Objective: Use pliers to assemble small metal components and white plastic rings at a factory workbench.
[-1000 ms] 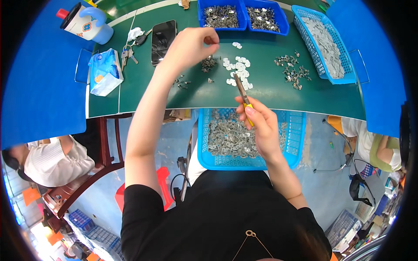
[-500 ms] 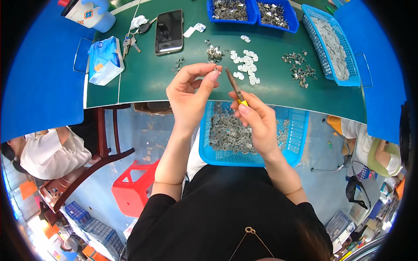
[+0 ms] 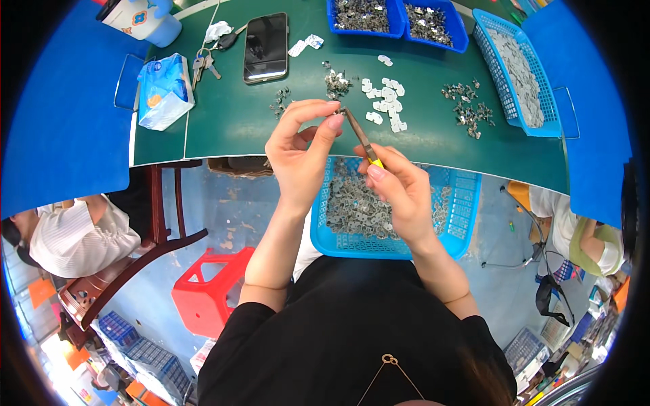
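Observation:
Between the thumb and forefinger of my left hand point(image 3: 303, 143) is pinched a small metal part point(image 3: 338, 111), mostly hidden by the fingertips. My right hand point(image 3: 401, 188) is closed round the yellow grip of slim pliers point(image 3: 360, 134). Their dark tip touches or nearly touches the small part. Just beyond my fingers lie a heap of small metal pieces point(image 3: 337, 85) and a scatter of flat white pieces point(image 3: 388, 101). Below my hands a blue basket point(image 3: 467, 210) holds many grey pieces.
Two dark blue trays point(image 3: 437, 44) and a light blue basket point(image 3: 550, 122) of parts stand at the back and right. More metal pieces point(image 3: 468, 115) lie nearby. At left are a phone point(image 3: 265, 49), keys point(image 3: 204, 65), a tissue pack point(image 3: 164, 95) and a cup point(image 3: 145, 20). A red stool point(image 3: 206, 291) stands below.
My left hand has shifted slightly right, and the pliers' tip has come in to the small metal part between my left fingertips. Both hands keep their hold.

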Motion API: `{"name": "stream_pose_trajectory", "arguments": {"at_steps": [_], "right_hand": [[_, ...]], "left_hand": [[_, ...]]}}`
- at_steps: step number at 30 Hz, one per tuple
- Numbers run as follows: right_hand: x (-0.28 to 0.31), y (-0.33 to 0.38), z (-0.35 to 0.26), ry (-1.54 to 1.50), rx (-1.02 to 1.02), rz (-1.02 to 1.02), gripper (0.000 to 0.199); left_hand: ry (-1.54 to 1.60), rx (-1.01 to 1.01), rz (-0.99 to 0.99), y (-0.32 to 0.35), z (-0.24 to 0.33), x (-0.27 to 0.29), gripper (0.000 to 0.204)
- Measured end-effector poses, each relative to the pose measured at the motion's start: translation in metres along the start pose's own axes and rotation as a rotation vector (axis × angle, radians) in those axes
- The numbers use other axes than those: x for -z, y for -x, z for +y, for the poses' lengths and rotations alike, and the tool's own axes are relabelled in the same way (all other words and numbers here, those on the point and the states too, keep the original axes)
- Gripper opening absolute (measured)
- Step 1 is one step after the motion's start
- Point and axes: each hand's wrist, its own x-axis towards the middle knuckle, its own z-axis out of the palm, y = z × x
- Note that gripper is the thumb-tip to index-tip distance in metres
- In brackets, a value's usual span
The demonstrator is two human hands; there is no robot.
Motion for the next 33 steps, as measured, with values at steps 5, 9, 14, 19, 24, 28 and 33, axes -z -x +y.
{"name": "stream_pose_trajectory", "arguments": {"at_steps": [5, 9, 14, 19, 24, 28, 33], "right_hand": [[0.001, 0.001, 0.003, 0.021, 0.016, -0.007, 0.034], [0.001, 0.001, 0.002, 0.055, 0.051, 0.013, 0.028], [0.002, -0.001, 0.008, 0.155, 0.128, 0.050, 0.024], [0.001, 0.002, 0.010, 0.286, 0.226, 0.121, 0.024], [0.006, 0.004, 0.010, 0.332, 0.200, 0.076, 0.029], [0.006, 0.005, 0.008, 0.333, 0.225, 0.076, 0.029], [0.005, 0.005, 0.007, 0.228, 0.197, 0.062, 0.029]], "left_hand": [[0.058, 0.002, -0.007, 0.004, -0.003, -0.001, 0.016], [0.037, -0.005, 0.003, 0.005, -0.005, -0.001, 0.015], [0.032, 0.017, 0.004, 0.008, -0.001, -0.007, 0.016], [0.033, 0.231, -0.010, 0.007, 0.010, -0.009, 0.020], [0.214, 0.397, -0.049, 0.005, 0.009, -0.003, 0.017], [0.321, 0.447, -0.059, 0.005, 0.012, -0.001, 0.016], [0.329, 0.463, -0.050, 0.005, 0.012, -0.001, 0.014]]}}
